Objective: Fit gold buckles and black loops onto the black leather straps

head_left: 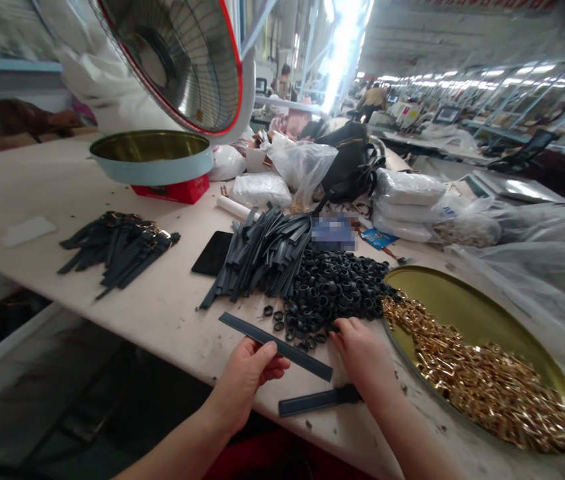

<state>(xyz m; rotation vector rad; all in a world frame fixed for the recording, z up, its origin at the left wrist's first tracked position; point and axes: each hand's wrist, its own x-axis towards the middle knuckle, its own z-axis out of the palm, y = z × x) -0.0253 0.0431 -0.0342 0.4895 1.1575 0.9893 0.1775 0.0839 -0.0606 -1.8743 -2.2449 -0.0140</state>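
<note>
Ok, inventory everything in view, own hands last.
Table: 1, pale, foreground
Held strip: 1, dark, left hand
Loose strip: 1, dark, by right hand
Strip pile: many, dark, table's middle
Ring pile: many, black, right of strip pile
Tray: 1, gold, table's right
Metal pieces: many, gold, in tray
Straps: several, dark, table's left
Flat rectangle: 1, black, left of strip pile
Slip: 1, white, leftmost
Tin: 1, pale blue, on box
Box: 1, red, under tin
Fan: 1, red-rimmed, upper left
Bag: 1, black, table's back
Packets: several, white, behind tray
Card: 1, blue, behind ring pile
Distant clutter: uncountable, mixed, background
Left hand: 1, bare, gripping held strip
Right hand: 1, bare, at ring pile
</note>
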